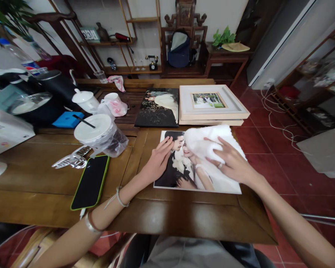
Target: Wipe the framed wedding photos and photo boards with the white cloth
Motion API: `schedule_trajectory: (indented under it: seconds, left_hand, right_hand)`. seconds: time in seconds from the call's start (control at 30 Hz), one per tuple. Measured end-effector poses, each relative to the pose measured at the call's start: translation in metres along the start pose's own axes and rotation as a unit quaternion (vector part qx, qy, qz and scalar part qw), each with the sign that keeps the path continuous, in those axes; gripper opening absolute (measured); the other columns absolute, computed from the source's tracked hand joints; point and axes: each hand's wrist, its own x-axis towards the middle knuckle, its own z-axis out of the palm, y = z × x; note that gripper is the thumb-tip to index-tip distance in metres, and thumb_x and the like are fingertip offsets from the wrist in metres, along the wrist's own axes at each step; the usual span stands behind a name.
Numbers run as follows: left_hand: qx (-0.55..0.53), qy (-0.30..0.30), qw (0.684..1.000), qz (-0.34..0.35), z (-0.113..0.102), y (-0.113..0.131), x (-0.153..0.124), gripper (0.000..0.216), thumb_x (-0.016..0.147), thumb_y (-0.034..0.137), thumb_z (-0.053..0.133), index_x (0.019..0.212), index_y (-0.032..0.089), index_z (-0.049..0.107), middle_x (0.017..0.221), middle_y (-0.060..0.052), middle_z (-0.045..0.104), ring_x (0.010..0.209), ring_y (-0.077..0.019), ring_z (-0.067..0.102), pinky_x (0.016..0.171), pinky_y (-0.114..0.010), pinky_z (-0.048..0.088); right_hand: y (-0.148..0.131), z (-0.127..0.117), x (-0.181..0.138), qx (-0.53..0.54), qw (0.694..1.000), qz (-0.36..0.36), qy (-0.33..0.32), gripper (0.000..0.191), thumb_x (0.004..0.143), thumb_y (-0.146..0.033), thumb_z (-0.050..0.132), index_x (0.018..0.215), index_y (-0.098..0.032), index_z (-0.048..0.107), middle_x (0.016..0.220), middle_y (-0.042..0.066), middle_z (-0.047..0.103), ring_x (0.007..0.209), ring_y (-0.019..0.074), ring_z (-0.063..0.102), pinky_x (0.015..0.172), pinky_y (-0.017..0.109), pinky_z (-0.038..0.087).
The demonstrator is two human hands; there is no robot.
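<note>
right fingers (227, 146) touch fluffy cloth (199, 143) — flat, rectangular photo (187, 169) beneath.

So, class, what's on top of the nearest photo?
A white cloth lies over the photo at its upper right, under the right hand; the left hand touches its left side. What they cover cannot be seen.

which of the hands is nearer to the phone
Left. The left hand rests on the photo print, to the right of the phone; the right hand is farther right, on the white cloth.
</note>
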Motion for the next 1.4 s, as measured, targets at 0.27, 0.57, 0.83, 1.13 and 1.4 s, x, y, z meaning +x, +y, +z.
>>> schedule_trajectory:
  seconds: [0.27, 0.57, 0.83, 1.13, 1.4]
  left_hand:
    - [0.009, 0.002, 1.000, -0.002, 0.001, 0.001, -0.001, 0.043, 0.100, 0.023, 0.030, 0.141, 0.020, 0.042, 0.151, -0.011, 0.038, 0.144, -0.0219, 0.028, 0.112, -0.053, 0.029]
    - [-0.009, 0.008, 1.000, -0.001, 0.000, 0.002, -0.002, 0.043, 0.100, 0.026, 0.032, 0.142, 0.023, 0.042, 0.152, -0.011, 0.038, 0.144, -0.0227, 0.028, 0.113, -0.052, 0.028]
    - [0.008, -0.019, 1.000, -0.002, -0.003, 0.003, -0.002, 0.044, 0.100, 0.023, 0.030, 0.142, 0.019, 0.041, 0.152, -0.013, 0.036, 0.145, -0.0225, 0.026, 0.113, -0.054, 0.028]
    - [0.002, -0.007, 1.000, -0.001, 0.000, 0.002, -0.001, 0.043, 0.100, 0.025, 0.030, 0.141, 0.022, 0.043, 0.152, -0.011, 0.038, 0.144, -0.0229, 0.027, 0.113, -0.053, 0.029]
    - [0.000, 0.000, 1.000, -0.006, 0.002, 0.002, -0.001, 0.044, 0.100, 0.025, 0.029, 0.142, 0.020, 0.042, 0.151, -0.012, 0.038, 0.144, -0.0231, 0.027, 0.112, -0.053, 0.029]
  right_hand:
    - [0.003, 0.000, 0.008, -0.030, 0.998, 0.044, 0.018, 0.016, 0.084, -0.013, 0.048, 0.087, -0.021, 0.061, 0.125, 0.013, 0.064, 0.138, 0.0277, 0.035, 0.116, 0.058, 0.022]
    - [-0.090, 0.011, -0.035, 0.078, 0.990, -0.068, -0.100, 0.032, 0.056, -0.007, 0.048, 0.078, -0.021, 0.067, 0.151, 0.002, 0.036, 0.144, 0.0300, 0.021, 0.117, 0.062, 0.002]
    - [-0.063, 0.004, -0.026, 0.057, 0.994, -0.048, -0.080, 0.019, 0.066, -0.007, 0.048, 0.072, -0.019, 0.060, 0.149, 0.013, 0.039, 0.141, 0.0256, 0.030, 0.119, 0.054, 0.012]
    - [0.012, -0.001, 0.011, -0.023, 0.998, 0.048, 0.036, 0.016, 0.093, -0.023, 0.044, 0.087, -0.022, 0.058, 0.123, 0.011, 0.065, 0.133, 0.0293, 0.043, 0.115, 0.057, 0.026]
    - [-0.040, 0.010, -0.003, -0.045, 0.998, 0.046, -0.022, 0.028, 0.068, -0.008, 0.050, 0.088, -0.017, 0.067, 0.140, 0.018, 0.049, 0.143, 0.0317, 0.023, 0.115, 0.064, 0.013]
